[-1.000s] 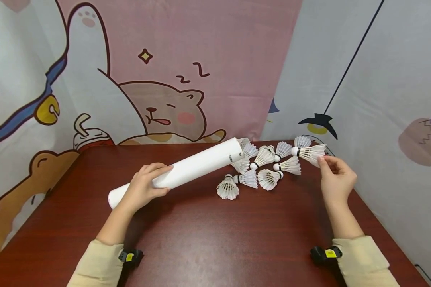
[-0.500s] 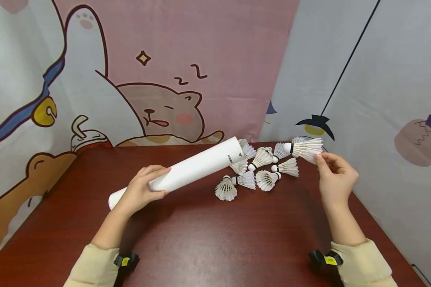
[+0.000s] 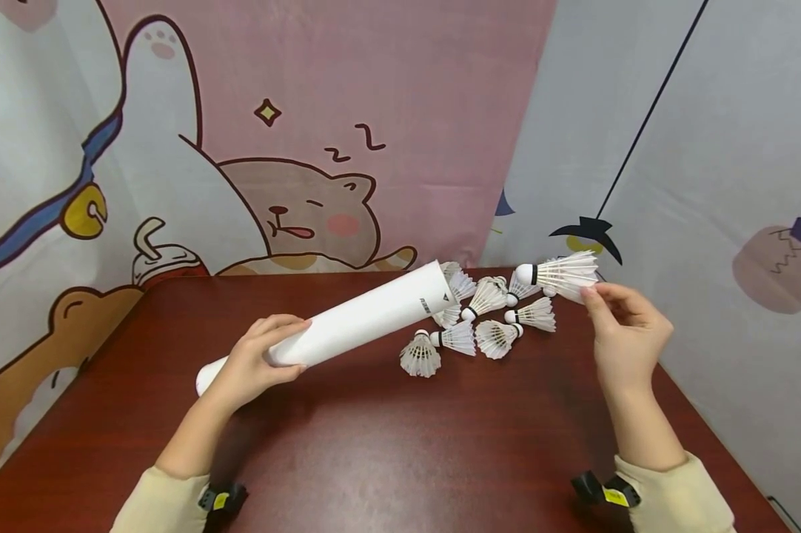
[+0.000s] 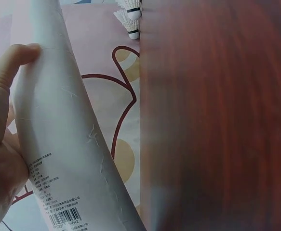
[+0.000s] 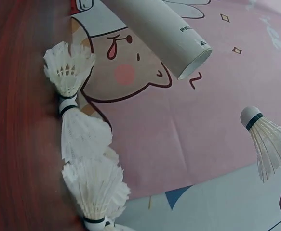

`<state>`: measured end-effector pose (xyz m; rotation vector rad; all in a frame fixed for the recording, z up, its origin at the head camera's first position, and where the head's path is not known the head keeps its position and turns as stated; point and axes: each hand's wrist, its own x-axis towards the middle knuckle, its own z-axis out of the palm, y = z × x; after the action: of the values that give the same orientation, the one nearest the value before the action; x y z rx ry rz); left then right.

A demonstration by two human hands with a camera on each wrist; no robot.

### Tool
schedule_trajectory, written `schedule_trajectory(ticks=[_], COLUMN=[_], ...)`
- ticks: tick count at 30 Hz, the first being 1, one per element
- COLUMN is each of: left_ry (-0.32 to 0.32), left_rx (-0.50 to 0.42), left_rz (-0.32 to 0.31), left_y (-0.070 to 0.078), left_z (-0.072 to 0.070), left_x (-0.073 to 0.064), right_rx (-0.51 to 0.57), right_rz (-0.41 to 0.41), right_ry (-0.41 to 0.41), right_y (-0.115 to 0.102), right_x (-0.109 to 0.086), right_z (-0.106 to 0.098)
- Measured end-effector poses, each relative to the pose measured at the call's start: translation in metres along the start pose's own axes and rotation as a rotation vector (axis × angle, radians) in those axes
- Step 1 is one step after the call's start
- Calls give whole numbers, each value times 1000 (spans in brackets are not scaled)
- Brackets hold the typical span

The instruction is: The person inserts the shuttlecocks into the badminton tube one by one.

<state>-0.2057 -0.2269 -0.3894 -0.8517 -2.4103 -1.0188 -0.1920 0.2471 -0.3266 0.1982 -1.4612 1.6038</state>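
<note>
My left hand [image 3: 254,363] grips a long white cardboard tube [image 3: 367,314] around its lower part. The tube slants up to the right, and its open mouth shows in the right wrist view beside a small black triangle mark. Printed text and a barcode [image 4: 65,216] appear on its side in the left wrist view. At the right, my right hand [image 3: 630,337] pinches a white feather shuttlecock [image 3: 567,272] by the edge of its skirt. Its cork [image 5: 250,115] points left, toward the tube's mouth, with a gap between them.
Several loose shuttlecocks [image 3: 487,297] lie on the dark red-brown table [image 3: 400,444] near its back edge, between the hands. The tube's raised end overlaps some of them in the head view. A cartoon-printed cloth [image 3: 400,133] hangs behind the table.
The shuttlecock in my right hand has shifted left, overlapping another one on the table. The tube in my left hand has dropped slightly and leans a bit flatter.
</note>
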Motion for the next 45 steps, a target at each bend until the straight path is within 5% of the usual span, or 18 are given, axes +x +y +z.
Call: schedule_trajectory(ticks=[13, 23, 45], left_ry=[33, 35, 42], left_rx=[-79, -87, -111], left_rz=[64, 93, 96], left_y=[7, 44, 42], left_z=[-6, -18, -26], left_x=[-10, -10, -19], right_rx=[134, 215, 90], right_rz=[-37, -53, -151], right_ry=[-57, -151, -305], right_y=[-15, -18, -20], right_x=[-4, -6, -27], right_z=[23, 35, 59])
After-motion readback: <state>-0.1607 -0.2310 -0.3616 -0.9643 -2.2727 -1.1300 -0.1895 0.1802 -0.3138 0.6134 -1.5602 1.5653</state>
